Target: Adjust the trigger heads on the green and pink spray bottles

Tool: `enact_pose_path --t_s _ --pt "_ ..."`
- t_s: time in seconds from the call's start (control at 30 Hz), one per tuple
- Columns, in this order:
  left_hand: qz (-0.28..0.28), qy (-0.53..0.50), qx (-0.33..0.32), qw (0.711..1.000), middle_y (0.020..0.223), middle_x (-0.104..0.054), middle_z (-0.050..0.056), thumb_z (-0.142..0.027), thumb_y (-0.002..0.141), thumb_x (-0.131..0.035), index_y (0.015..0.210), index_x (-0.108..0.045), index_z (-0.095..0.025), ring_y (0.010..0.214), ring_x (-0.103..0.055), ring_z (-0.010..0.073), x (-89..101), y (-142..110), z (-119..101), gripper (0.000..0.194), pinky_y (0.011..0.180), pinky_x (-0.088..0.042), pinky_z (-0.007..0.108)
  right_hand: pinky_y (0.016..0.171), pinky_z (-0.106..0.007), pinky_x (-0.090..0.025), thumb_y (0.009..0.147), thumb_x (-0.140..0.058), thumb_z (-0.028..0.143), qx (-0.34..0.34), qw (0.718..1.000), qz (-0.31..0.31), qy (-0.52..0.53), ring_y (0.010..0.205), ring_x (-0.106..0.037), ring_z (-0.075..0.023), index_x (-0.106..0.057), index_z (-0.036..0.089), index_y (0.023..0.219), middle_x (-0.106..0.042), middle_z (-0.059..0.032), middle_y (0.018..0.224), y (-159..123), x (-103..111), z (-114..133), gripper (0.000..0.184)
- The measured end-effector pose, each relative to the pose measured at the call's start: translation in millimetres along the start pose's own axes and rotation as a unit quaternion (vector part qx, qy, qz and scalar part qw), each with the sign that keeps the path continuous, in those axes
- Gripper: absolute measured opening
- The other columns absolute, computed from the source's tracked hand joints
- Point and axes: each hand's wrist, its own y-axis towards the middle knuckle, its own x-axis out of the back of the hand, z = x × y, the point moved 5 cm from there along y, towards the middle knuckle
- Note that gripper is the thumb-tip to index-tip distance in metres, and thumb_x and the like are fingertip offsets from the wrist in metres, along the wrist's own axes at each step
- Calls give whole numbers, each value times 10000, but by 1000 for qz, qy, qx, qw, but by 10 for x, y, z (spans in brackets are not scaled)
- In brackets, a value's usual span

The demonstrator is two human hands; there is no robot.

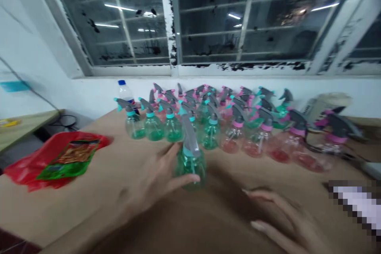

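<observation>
My left hand [163, 176] is wrapped round the lower body of a green spray bottle [190, 162], its thumb across the near side. The bottle has a grey trigger head and a turquoise collar, and it stands upright in front of the others. My right hand [282, 216] is apart from it to the lower right, thumb and fingers spread, holding nothing. Just behind stands a row of spray bottles, green ones [154, 127] on the left and pink ones [232, 139] on the right. The picture is somewhat smeared by motion.
On the left lies a red plastic bag [26, 166] with a green snack packet [71, 158]. A clear bottle with a blue cap [125, 91] stands at the back left. A beige device [327, 105] sits at the back right, by cables. Behind the table [119, 158] is a barred window [208, 20].
</observation>
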Motion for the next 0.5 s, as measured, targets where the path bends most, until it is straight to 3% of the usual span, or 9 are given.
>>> enact_pose_path --t_s 0.07,0.17,0.27,0.37,0.5 --pt "38 -36 -28 998 1134 -641 59 -579 716 -669 1233 -473 -265 986 -636 304 -255 69 -240 636 791 -523 423 863 -458 -544 823 -588 468 -19 1000 -12 14 1074 -619 -277 -515 365 1180 -645 -11 1195 128 162 110 378" --pt "53 -63 -58 995 1119 -650 63 -533 704 -699 1217 -478 -264 964 -648 308 -507 185 -560 620 769 -529 423 971 -524 -452 794 -622 477 -23 997 -66 32 1193 -528 -296 -407 323 1278 -554 -65 1312 270 343 233 551" --pt "51 -73 -113 990 1078 -651 89 -543 712 -687 1146 -519 -247 951 -646 317 -699 255 -838 552 758 -527 437 1008 -568 -391 736 -672 505 -25 994 -92 58 1271 -438 -328 -276 286 1377 -437 -116 1414 332 411 227 785" --pt "55 -72 -152 984 1011 -653 98 -565 668 -715 1094 -541 -236 900 -646 323 -897 255 -1015 565 731 -533 463 1031 -586 -344 694 -705 510 -21 993 -91 76 1307 -377 -344 -227 243 1401 -381 -151 1440 350 430 156 894" --pt "58 -68 -196 977 1011 -644 94 -580 631 -747 1131 -545 -249 912 -627 324 -1111 189 -1153 633 764 -527 499 962 -554 -429 667 -733 459 -20 989 -98 109 1215 -474 -339 -259 231 1382 -444 -153 1368 351 439 71 887"
